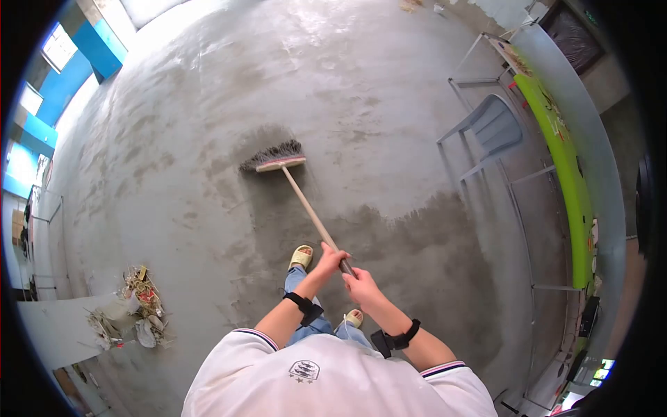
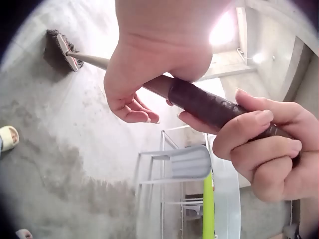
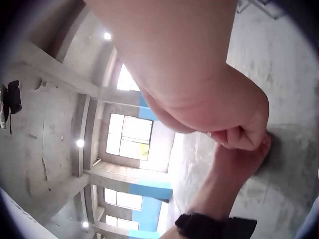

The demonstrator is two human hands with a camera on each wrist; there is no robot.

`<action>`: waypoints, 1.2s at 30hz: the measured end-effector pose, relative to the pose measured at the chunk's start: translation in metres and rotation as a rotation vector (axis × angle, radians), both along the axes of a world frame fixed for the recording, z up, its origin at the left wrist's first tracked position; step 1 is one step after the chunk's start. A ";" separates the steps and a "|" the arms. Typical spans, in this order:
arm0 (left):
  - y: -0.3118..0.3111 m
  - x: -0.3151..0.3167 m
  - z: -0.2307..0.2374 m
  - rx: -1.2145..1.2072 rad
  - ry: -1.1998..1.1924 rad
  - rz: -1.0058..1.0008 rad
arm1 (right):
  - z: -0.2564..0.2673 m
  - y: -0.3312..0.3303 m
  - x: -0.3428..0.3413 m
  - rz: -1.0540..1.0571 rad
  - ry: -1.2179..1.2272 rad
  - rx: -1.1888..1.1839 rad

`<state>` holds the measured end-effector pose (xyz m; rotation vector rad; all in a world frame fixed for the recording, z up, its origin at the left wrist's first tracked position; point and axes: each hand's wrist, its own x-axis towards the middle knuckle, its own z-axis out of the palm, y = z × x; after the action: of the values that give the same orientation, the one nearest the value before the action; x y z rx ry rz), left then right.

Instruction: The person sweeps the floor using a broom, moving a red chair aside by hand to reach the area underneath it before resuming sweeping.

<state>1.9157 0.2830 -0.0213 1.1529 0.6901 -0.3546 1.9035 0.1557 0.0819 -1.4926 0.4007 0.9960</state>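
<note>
A long-handled broom has its pale head (image 1: 281, 164) on the grey floor, dark bristles facing away; the light handle (image 1: 306, 203) slants back towards the person. My left hand (image 1: 329, 263) holds the handle nearer the head, its fingers curled loosely around it in the left wrist view. Just behind it, my right hand (image 1: 364, 290) grips the dark sleeve (image 2: 202, 103) at the handle's end. In the right wrist view my right hand (image 3: 234, 109) covers the handle, and my left hand (image 3: 239, 159) shows beyond it.
Darker patches mark the floor (image 1: 417, 257) right of the broom. A debris pile (image 1: 142, 306) lies at left. At right stand a grey chair (image 1: 495, 125), metal frames and a green-edged table (image 1: 556, 153). Sandalled feet (image 1: 301, 257) are close below the broom.
</note>
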 end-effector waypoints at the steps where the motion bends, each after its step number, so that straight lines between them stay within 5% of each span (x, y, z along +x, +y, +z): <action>1: -0.029 -0.011 0.009 -0.055 0.007 0.004 | 0.003 -0.028 -0.012 -0.003 -0.010 -0.026; 6: -0.181 -0.057 0.001 -0.186 0.124 -0.241 | 0.020 -0.187 -0.066 0.074 -0.127 -0.199; 8: -0.241 -0.074 0.011 -0.206 0.205 -0.377 | 0.017 -0.255 -0.092 0.323 -0.274 -0.523; 16: -0.392 -0.158 0.032 -0.281 0.479 -0.651 | 0.087 -0.364 -0.194 0.385 -0.399 -0.900; 18: -0.407 -0.172 0.013 -0.028 0.570 -0.670 | 0.064 -0.368 -0.213 0.451 -0.398 -1.059; 23: -0.394 -0.213 -0.053 0.159 0.681 -0.841 | -0.010 -0.355 -0.277 0.288 -0.455 -0.931; 29: -0.345 -0.246 -0.121 0.387 0.449 -0.902 | -0.045 -0.322 -0.299 0.203 -0.435 -0.881; 36: -0.349 -0.077 -0.083 0.404 0.490 -0.566 | -0.043 -0.325 -0.132 0.280 -0.540 -0.873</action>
<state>1.8385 -0.0657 -0.1044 1.6699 0.8759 -1.0361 1.7719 -0.1697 0.0385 -2.5788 0.2358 0.5846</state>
